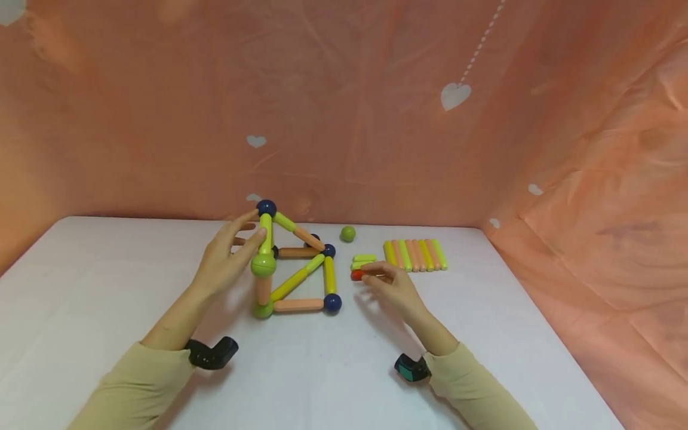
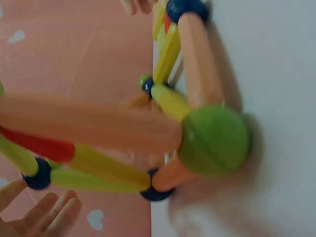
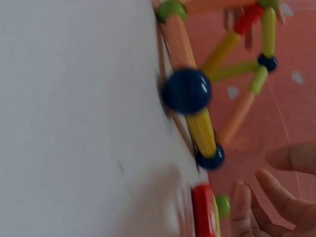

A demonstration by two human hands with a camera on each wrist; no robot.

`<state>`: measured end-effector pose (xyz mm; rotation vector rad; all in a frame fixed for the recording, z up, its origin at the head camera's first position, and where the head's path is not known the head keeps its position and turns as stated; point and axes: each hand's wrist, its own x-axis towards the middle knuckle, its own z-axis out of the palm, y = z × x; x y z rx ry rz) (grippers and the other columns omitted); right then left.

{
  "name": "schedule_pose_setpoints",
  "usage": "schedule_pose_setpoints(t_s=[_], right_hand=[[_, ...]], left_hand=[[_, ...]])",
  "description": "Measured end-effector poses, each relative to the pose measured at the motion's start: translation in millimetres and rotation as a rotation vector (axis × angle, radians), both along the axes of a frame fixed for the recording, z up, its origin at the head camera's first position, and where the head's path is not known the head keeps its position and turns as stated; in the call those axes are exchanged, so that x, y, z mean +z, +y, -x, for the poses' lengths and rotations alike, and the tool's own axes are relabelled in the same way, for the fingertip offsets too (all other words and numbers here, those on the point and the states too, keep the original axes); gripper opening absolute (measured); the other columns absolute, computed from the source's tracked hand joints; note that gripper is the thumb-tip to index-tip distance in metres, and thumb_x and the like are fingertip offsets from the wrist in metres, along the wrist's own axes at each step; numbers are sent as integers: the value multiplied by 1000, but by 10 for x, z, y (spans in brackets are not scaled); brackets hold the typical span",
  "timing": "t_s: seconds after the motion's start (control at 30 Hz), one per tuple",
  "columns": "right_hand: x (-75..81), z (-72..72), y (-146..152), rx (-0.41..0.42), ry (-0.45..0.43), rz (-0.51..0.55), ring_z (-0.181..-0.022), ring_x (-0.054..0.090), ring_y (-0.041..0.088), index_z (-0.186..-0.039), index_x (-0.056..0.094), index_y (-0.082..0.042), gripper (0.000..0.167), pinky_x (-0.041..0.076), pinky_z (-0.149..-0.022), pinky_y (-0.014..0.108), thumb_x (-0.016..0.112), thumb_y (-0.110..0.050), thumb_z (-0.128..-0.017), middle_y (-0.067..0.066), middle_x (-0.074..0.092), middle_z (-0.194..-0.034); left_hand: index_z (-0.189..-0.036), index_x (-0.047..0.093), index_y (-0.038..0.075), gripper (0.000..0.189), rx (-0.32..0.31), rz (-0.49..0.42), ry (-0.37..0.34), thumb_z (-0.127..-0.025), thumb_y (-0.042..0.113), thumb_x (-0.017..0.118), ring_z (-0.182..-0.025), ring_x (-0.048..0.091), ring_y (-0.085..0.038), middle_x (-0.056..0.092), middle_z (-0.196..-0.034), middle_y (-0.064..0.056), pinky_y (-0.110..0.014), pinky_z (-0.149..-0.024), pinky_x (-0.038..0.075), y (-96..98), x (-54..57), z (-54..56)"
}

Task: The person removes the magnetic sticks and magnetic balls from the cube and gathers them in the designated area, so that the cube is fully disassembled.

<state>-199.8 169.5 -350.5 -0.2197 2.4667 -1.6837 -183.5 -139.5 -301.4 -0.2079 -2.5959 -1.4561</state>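
Note:
A frame of magnetic sticks and balls stands on the white table, with a dark blue ball (image 1: 266,208) at its peak and a green ball (image 1: 263,265) below it. My left hand (image 1: 228,254) is at its left side, fairly straight fingers right at the peak ball and the light green stick (image 1: 266,234). A red and yellow diagonal (image 3: 247,20) shows inside the frame in the right wrist view. My right hand (image 1: 395,286) hovers by a short red stick (image 1: 357,275), its fingers apart in the right wrist view. Two short light green sticks (image 1: 364,258) lie beside the red one.
A row of several yellow, orange and green sticks (image 1: 415,255) lies right of my right hand. A loose green ball (image 1: 348,233) sits near the back edge. Behind the white table (image 1: 333,382) hangs an orange cloth (image 1: 344,107) with hearts.

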Motion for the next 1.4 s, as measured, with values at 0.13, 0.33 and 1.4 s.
schedule_pose_setpoints(t_s=[0.13,0.33,1.4], right_hand=[[-81,-57,-140,115,-15,-11,-98,65,33,-122,58,6,35,56,-78,35,61,-10,-91,25,61,-119],[-126,-86,-279,204,-33,-66,-100,65,27,-124,59,0,39,55,-80,34,67,-17,-90,19,63,-118],[-36,139,-477,186,21,-261,-100,65,21,-114,68,-8,26,52,-88,35,67,-10,-88,10,69,-109]], left_hand=[[-152,23,10,68,18,-17,-52,-98,41,49,-128,42,-42,38,-146,-22,-55,-101,39,3,14,113],[-154,16,13,67,-36,-95,-73,-99,31,48,-139,29,-39,31,-152,-20,-54,-113,25,20,31,243],[-118,59,11,24,-137,26,87,-97,22,57,-97,56,-4,58,-117,-4,-19,-81,45,-456,33,-136]])
